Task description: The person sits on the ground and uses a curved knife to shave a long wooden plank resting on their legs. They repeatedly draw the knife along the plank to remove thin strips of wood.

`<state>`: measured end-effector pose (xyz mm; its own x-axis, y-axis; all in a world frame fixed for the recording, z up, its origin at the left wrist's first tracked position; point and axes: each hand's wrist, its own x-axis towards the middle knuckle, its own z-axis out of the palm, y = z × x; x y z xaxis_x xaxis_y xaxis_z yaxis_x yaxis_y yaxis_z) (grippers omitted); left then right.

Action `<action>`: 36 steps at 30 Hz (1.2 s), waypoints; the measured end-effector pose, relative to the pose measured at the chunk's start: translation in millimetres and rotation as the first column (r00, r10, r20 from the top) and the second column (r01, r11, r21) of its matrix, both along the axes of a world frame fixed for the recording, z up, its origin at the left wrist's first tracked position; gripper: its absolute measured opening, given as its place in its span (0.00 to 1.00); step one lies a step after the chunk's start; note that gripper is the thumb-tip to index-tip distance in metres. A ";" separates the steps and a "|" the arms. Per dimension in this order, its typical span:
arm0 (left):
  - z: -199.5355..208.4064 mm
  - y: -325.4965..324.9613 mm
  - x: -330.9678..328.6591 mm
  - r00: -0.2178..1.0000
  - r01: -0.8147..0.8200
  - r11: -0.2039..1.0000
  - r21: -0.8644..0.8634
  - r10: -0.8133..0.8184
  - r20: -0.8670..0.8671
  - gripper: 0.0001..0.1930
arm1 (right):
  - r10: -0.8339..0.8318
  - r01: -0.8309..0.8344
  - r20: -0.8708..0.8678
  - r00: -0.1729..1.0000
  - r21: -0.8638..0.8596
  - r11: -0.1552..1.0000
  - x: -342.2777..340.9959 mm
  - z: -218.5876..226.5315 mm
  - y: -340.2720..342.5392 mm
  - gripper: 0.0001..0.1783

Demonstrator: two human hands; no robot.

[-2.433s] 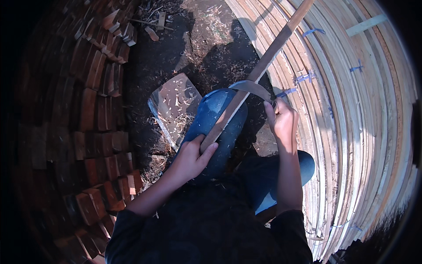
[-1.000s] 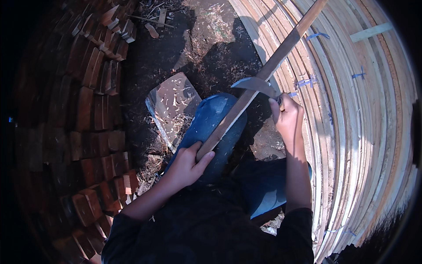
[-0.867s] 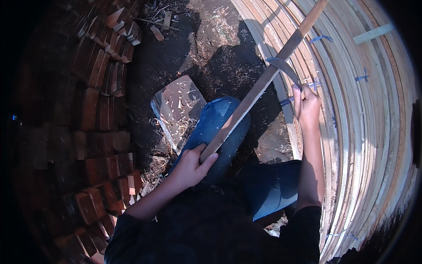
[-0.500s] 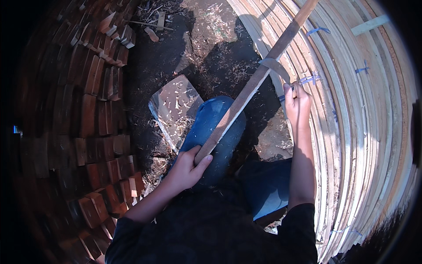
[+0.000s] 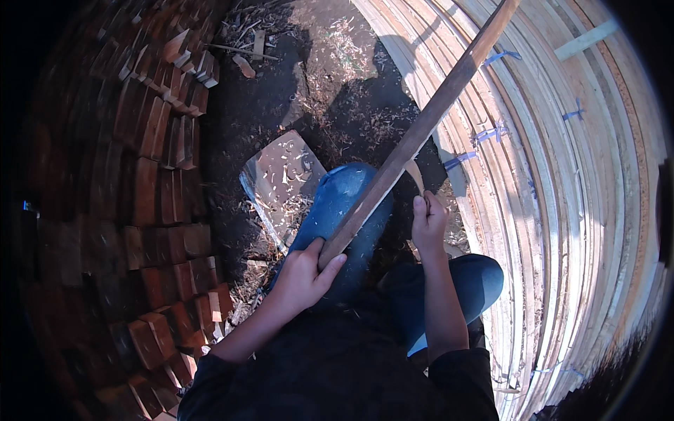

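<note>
A long brown wooden strip (image 5: pixel 411 144) slants across my left thigh, from my lap up to the far right. Its edge facing right shows paler wood. My left hand (image 5: pixel 302 277) is closed round its near end, thumb along the side. To the right of the strip, my right hand (image 5: pixel 430 219) is closed on a sickle with a curved blade (image 5: pixel 415 175). The handle is mostly hidden in my fist. The blade reaches up to the strip's right edge, and its tip is hidden at the strip.
Stacked reddish-brown wood blocks (image 5: pixel 151 189) line the left side. Long pale wooden strips (image 5: pixel 562 231), bundled with blue ties (image 5: pixel 461 161), lie along the right. A flat board (image 5: pixel 284 168) strewn with shavings rests on the dark ground by my left knee (image 5: pixel 351 186).
My right hand has drawn the sickle toward me and a little left along the strip. The left hand keeps its hold, shifting slightly. My right knee has moved outward.
</note>
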<state>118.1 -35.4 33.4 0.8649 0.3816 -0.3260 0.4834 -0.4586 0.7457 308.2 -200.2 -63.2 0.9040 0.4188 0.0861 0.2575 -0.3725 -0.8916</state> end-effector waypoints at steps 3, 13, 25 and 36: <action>1.6 0.4 -3.1 1.000 -0.009 1.000 0.001 0.009 -0.008 0.23 | -0.036 0.077 -0.326 0.945 0.112 0.991 -40.6 -39.9 -23.6 0.16; 16.1 -4.4 -18.9 0.993 0.115 0.987 0.114 -0.115 -0.004 0.20 | -0.052 0.125 -0.338 0.940 0.199 0.972 -85.1 -4.3 -60.3 0.17; -1.3 -9.2 -26.1 0.995 0.050 0.978 0.204 -0.066 0.077 0.18 | 0.182 -0.041 0.378 0.908 -0.352 0.935 -77.4 72.5 -28.4 0.15; -5.6 -15.7 -21.6 0.997 0.030 0.968 0.248 -0.047 0.063 0.20 | 0.192 -0.023 0.411 0.891 -0.382 0.924 -73.0 65.7 -33.2 0.15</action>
